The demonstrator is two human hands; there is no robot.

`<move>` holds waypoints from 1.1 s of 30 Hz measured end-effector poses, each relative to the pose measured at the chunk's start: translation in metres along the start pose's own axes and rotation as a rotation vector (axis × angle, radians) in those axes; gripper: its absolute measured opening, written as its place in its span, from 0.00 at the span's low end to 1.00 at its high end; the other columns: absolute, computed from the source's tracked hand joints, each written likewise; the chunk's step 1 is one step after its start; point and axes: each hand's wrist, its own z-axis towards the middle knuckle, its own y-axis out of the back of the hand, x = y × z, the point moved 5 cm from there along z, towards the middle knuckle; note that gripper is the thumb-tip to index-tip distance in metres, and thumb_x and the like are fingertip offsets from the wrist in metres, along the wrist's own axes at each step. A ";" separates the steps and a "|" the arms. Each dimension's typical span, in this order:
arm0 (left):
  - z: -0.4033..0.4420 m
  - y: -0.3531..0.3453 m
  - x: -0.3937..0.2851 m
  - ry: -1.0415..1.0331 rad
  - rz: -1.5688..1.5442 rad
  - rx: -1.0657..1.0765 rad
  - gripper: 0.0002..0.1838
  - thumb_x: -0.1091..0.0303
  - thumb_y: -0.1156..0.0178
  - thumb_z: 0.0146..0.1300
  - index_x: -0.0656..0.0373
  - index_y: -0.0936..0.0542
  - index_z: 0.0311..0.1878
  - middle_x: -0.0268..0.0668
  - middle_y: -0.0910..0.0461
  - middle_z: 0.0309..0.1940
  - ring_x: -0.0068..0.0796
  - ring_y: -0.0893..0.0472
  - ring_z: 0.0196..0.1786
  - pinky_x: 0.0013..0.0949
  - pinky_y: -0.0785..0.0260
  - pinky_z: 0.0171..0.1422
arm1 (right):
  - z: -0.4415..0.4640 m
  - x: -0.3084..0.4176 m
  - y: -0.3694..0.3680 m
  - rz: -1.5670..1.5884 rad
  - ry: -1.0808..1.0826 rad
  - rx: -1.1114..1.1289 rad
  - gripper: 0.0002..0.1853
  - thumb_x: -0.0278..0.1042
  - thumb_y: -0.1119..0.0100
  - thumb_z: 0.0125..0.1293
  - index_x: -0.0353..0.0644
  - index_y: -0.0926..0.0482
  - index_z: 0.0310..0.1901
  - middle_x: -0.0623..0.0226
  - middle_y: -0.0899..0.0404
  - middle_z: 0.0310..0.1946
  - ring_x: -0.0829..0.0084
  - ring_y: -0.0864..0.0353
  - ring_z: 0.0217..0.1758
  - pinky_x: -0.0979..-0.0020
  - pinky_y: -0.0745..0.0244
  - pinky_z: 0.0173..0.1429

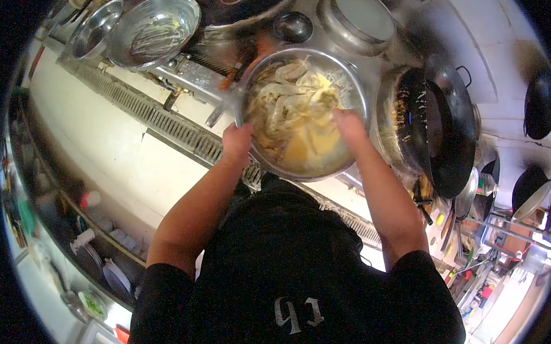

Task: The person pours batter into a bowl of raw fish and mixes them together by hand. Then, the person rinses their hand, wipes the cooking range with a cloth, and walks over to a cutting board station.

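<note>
A wide steel bowl (362, 90) holds pale greyish pieces that look like raw shrimp (284, 105), with yellow liquid like beaten egg (316, 143) and some white powder around them. My left hand (238, 141) is closed on the bowl's left rim. Over the right side of the bowl, my right hand (350, 127) reaches in at the mixture. Its fingers are blurred and partly hidden, so I cannot make out whether they hold anything.
Two metal bowls, one larger (154, 31) and one smaller (97, 29), stand at the upper left. A black ladle (292, 27) lies beyond my bowl. Large dark woks (450, 126) stand close on the right. A slotted drain grate (168, 123) runs along the counter front.
</note>
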 end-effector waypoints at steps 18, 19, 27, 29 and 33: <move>-0.029 0.054 0.023 -0.039 0.022 0.229 0.13 0.63 0.42 0.50 0.65 0.28 0.28 0.35 0.26 0.21 0.22 0.28 0.24 0.26 0.35 0.27 | -0.013 0.170 0.038 0.157 0.535 0.025 0.12 0.38 0.39 0.48 0.35 0.24 0.21 0.70 0.28 0.13 0.81 0.36 0.16 0.76 0.38 0.23; -0.033 0.066 0.026 -0.087 -0.084 0.150 0.12 0.64 0.43 0.50 0.65 0.28 0.28 0.36 0.26 0.21 0.21 0.28 0.23 0.25 0.35 0.26 | -0.012 0.174 0.039 0.154 0.537 0.023 0.12 0.38 0.39 0.48 0.35 0.24 0.21 0.70 0.28 0.13 0.81 0.36 0.16 0.76 0.38 0.23; -0.053 0.165 0.134 0.258 0.095 0.075 0.12 0.64 0.45 0.49 0.66 0.28 0.24 0.38 0.26 0.17 0.26 0.26 0.23 0.27 0.35 0.29 | 0.004 0.201 0.035 0.154 0.597 -0.106 0.11 0.33 0.44 0.49 0.35 0.26 0.16 0.71 0.34 0.10 0.81 0.38 0.16 0.76 0.40 0.23; -0.053 0.189 0.173 0.191 0.508 0.110 0.13 0.63 0.47 0.47 0.66 0.27 0.24 0.44 0.24 0.19 0.35 0.24 0.26 0.33 0.33 0.33 | 0.007 0.208 0.032 0.143 0.623 -0.115 0.09 0.31 0.44 0.49 0.35 0.27 0.17 0.71 0.33 0.12 0.82 0.38 0.17 0.76 0.40 0.23; -0.058 0.222 0.220 0.297 0.591 0.049 0.14 0.62 0.48 0.46 0.67 0.26 0.26 0.48 0.24 0.22 0.42 0.23 0.29 0.38 0.33 0.38 | 0.018 0.215 0.022 0.320 0.630 -0.174 0.05 0.27 0.45 0.47 0.35 0.28 0.23 0.75 0.31 0.17 0.84 0.37 0.19 0.77 0.41 0.23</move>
